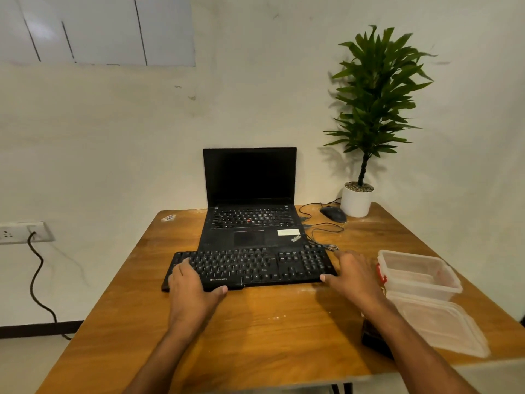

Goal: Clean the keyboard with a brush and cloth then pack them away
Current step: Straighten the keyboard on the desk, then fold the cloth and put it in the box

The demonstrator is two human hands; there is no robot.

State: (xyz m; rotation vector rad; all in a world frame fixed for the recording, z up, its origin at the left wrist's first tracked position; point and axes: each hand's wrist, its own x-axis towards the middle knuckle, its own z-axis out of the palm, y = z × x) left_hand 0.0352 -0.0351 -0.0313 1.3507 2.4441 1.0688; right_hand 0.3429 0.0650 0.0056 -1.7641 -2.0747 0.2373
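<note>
Black keyboard point(250, 267) at mid-bench point(270, 317), touching laptop point(250, 220) front edge; left hand point(193, 285) clasps its left end, right hand point(352, 277) its right end; clear container point(417, 273) near right edge.

The keyboard point(250, 268) is black and full-sized, with white letters on its keys and a small white brand mark on its front edge. It lies flat and crosswise on the wooden desk point(255, 322), its back edge touching the front of an open laptop point(250, 223). Its thin cable trails from the back right corner.
</note>
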